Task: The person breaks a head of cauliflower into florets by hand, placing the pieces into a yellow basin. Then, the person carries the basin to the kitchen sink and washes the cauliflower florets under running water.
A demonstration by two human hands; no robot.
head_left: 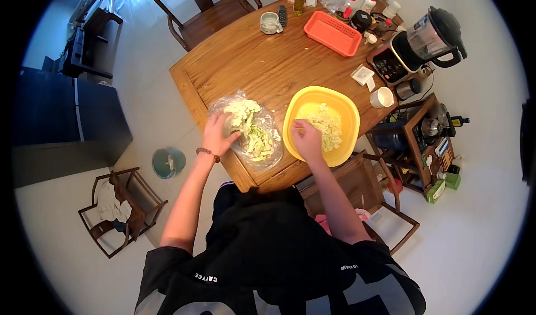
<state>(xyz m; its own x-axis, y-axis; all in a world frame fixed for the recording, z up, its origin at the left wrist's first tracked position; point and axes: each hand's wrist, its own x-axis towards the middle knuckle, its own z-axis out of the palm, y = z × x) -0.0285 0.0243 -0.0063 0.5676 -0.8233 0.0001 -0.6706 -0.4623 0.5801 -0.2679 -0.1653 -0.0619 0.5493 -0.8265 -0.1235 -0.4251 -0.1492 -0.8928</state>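
A pale cauliflower head (244,112) with green stems and leaf scraps (260,141) lies on a clear plastic bag (274,126) at the table's near left edge. My left hand (216,135), with a beaded bracelet at the wrist, has its fingers and thumb spread around the cauliflower's left side, gripping it. To the right stands a yellow basin (350,106) with small cut cauliflower pieces (329,126) in it. My right hand (308,141) hovers over the basin's left part, fingertips pinched together; whatever they hold is too small to make out.
The wooden table (240,53) carries a mug (271,23), a remote (282,15), an orange-red basket (333,34), a white cup (382,97) and a blender (413,50). Chairs stand around it, one (357,186) close on my right. A bucket (168,163) sits on the floor left.
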